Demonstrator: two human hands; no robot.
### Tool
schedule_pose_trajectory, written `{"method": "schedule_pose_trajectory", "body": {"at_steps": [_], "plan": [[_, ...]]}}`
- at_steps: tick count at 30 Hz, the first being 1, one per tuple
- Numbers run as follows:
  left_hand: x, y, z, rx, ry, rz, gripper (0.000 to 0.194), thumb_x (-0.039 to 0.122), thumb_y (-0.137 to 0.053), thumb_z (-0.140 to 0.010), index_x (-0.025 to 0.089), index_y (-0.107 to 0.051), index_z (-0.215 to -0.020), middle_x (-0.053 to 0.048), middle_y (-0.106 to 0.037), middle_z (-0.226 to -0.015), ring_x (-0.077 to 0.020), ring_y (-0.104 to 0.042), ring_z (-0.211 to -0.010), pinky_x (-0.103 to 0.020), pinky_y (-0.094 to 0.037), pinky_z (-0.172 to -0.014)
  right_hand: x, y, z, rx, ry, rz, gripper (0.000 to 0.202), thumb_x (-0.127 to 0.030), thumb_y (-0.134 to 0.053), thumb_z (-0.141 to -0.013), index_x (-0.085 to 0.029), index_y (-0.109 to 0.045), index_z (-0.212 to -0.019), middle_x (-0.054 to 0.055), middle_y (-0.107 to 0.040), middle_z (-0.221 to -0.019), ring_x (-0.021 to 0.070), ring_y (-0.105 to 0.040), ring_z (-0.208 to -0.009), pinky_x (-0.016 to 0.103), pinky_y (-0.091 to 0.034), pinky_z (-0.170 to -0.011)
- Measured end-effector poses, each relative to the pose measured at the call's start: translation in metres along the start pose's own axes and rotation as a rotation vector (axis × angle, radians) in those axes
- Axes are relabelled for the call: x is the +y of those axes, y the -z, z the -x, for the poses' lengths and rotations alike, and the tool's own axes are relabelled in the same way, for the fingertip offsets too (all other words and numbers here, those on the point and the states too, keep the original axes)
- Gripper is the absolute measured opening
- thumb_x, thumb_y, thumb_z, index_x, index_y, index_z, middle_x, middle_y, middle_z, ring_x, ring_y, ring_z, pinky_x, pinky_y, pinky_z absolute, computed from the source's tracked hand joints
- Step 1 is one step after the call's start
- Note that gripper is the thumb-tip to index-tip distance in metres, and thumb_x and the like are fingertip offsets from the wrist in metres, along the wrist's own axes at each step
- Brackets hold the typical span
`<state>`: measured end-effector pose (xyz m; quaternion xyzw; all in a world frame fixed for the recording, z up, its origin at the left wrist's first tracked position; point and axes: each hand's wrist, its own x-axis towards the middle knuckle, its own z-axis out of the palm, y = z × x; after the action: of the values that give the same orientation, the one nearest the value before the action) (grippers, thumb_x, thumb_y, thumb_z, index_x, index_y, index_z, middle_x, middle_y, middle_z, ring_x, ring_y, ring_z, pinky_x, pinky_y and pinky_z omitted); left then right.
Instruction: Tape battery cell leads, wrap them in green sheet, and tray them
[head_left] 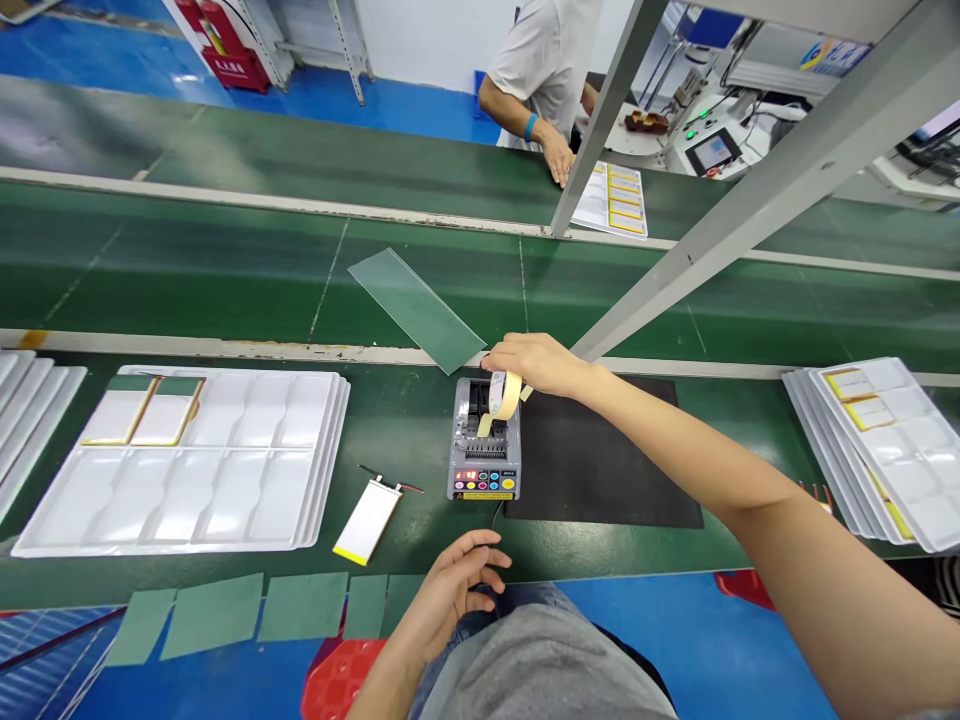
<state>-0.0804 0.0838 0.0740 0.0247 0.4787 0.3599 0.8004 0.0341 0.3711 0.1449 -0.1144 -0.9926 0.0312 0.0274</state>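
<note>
My right hand point(538, 362) grips a roll of pale yellow tape point(512, 396) from above, over the back of a grey tape dispenser point(458, 450). A loose strip of the tape hangs down toward the rollers; whether the roll rests in the machine I cannot tell. My left hand point(459, 582) is open and empty near the table's front edge, fingers apart, below the dispenser. To the left of the dispenser lies a white pouch battery cell point(369, 520) with a yellow end and short wires at its top.
White trays point(225, 500) are stacked at left, two cells in the top one. More trays point(911, 440) stand at right beside a black mat point(607, 470). A clear sheet point(420, 310) overlaps the ledge. Green pieces point(306, 606) line the front edge. A slanting post point(720, 230) rises at right; a co-worker point(551, 60) stands opposite.
</note>
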Motion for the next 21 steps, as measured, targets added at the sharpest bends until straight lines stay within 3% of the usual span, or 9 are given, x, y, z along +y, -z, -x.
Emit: {"method": "schedule_pose_trajectory", "body": {"at_steps": [7,10,13,15,16,18,21], "plan": [[0.0,-0.004,0.001,0.015,-0.02,-0.041,0.032,0.037,-0.063,-0.078,0.017,-0.056,-0.101,-0.006,-0.065,-0.09,-0.0116,-0.059,-0.067,-0.021,-0.045,-0.052,0.002,0.0,0.003,0.063,-0.018,-0.083,0.023,-0.008,-0.042,-0.094,-0.019,-0.06,-0.101,0.002,-0.063,-0.084,0.0163,-0.046,-0.075,0.025,-0.03,-0.058],[0.013,-0.007,0.009,0.092,-0.189,-0.24,0.031,0.043,-0.061,-0.077,0.019,-0.057,-0.097,-0.001,-0.061,-0.077,-0.0108,-0.052,-0.058,-0.022,-0.041,-0.047,0.003,0.004,0.004,0.102,-0.025,-0.127,0.021,-0.011,-0.042,-0.094,-0.02,-0.06,-0.101,0.001,-0.062,-0.083,0.0157,-0.046,-0.076,0.025,-0.031,-0.059],[0.047,-0.011,0.02,0.412,-0.594,-0.686,0.021,0.041,-0.057,-0.081,0.023,-0.061,-0.091,0.001,-0.056,-0.074,-0.0122,-0.048,-0.059,-0.026,-0.042,-0.054,0.003,0.008,0.004,0.106,-0.024,-0.155,0.021,-0.013,-0.042,-0.095,-0.02,-0.061,-0.1,0.001,-0.062,-0.083,0.0154,-0.047,-0.075,0.024,-0.031,-0.06],[0.078,-0.015,0.021,0.661,-0.876,-1.034,0.017,0.036,-0.057,-0.082,0.025,-0.064,-0.094,-0.002,-0.057,-0.086,-0.0153,-0.05,-0.069,-0.031,-0.044,-0.069,0.002,0.011,0.003,0.098,-0.016,-0.169,0.021,-0.015,-0.042,-0.096,-0.02,-0.061,-0.1,0.002,-0.062,-0.083,0.0155,-0.047,-0.076,0.025,-0.031,-0.06],[0.094,-0.018,0.019,0.723,-0.97,-1.181,0.02,0.035,-0.058,-0.081,0.025,-0.065,-0.097,-0.004,-0.057,-0.094,-0.0183,-0.052,-0.08,-0.034,-0.044,-0.077,0.001,0.012,0.003,0.096,-0.012,-0.174,0.021,-0.016,-0.042,-0.096,-0.02,-0.061,-0.1,0.002,-0.062,-0.082,0.0157,-0.047,-0.075,0.025,-0.031,-0.061],[0.124,-0.024,0.009,0.697,-1.021,-1.414,0.026,0.036,-0.061,-0.079,0.025,-0.066,-0.102,-0.006,-0.057,-0.104,-0.0244,-0.049,-0.097,-0.038,-0.041,-0.087,0.0,0.014,0.002,0.094,-0.009,-0.186,0.02,-0.017,-0.042,-0.095,-0.02,-0.062,-0.098,0.002,-0.062,-0.08,0.016,-0.047,-0.074,0.025,-0.031,-0.061],[0.154,-0.035,-0.014,0.512,-0.878,-1.605,0.031,0.042,-0.066,-0.074,0.025,-0.07,-0.099,-0.005,-0.061,-0.105,-0.0263,-0.049,-0.101,-0.041,-0.039,-0.091,-0.001,0.011,-0.001,0.083,-0.036,-0.24,0.019,-0.016,-0.045,-0.094,-0.021,-0.063,-0.097,0.001,-0.065,-0.082,0.0165,-0.05,-0.075,0.025,-0.032,-0.061]]}}
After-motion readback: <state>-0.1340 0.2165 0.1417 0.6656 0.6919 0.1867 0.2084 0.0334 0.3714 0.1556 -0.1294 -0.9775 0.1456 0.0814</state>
